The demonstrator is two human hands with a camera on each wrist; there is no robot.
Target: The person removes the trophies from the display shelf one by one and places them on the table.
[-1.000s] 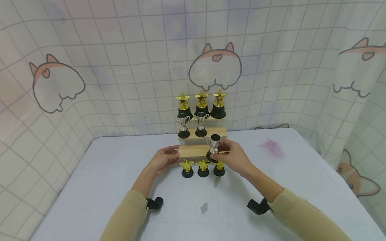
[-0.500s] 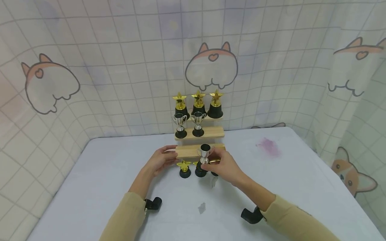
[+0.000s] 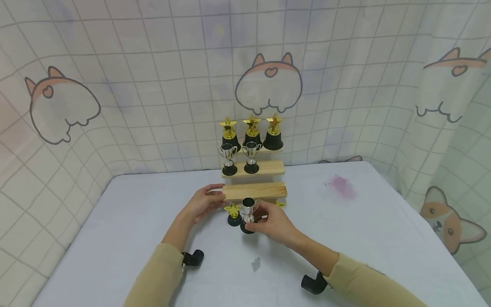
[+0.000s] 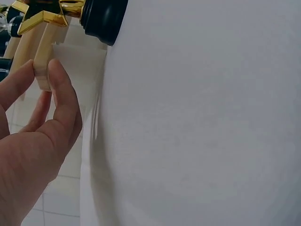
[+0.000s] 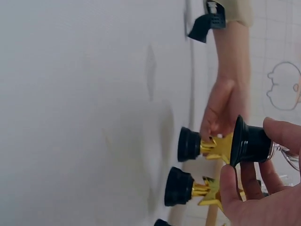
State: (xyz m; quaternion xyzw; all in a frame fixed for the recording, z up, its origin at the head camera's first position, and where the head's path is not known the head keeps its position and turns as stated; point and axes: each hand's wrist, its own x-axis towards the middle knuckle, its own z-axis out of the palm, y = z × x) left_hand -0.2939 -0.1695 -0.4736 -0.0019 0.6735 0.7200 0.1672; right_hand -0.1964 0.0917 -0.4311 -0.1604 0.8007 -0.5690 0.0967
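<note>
While the silver cup trophy (image 3: 248, 206) is held beside a row of small gold stars, good handling probably means gripping it low by its black base, rim level, with no load on the thin handles. Nearest, the right hand (image 3: 274, 222), between three and four o'clock from that cup, pinches the base between thumb and fingers, parted only by the base's width; whether the base meets the tabletop (image 3: 230, 273) cannot be told. One gold star (image 3: 232, 211) sits at nine o'clock, and a middle star (image 5: 181, 186) shows in the right wrist view; a sideways knock seems the likeliest slip, so a small lift before any shift would be wise.

Beyond, between nine and ten o'clock, the left hand (image 3: 203, 205) pinches the end of the front plank (image 3: 264, 191) with thumb and fingertips; a light, steady hold there should stop it jolting. Farther, at eleven and twelve o'clock, two silver cups (image 3: 251, 153) stand on the middle shelf (image 3: 270, 168). Farthest, around twelve, three larger stars (image 3: 252, 130) line the top.
</note>
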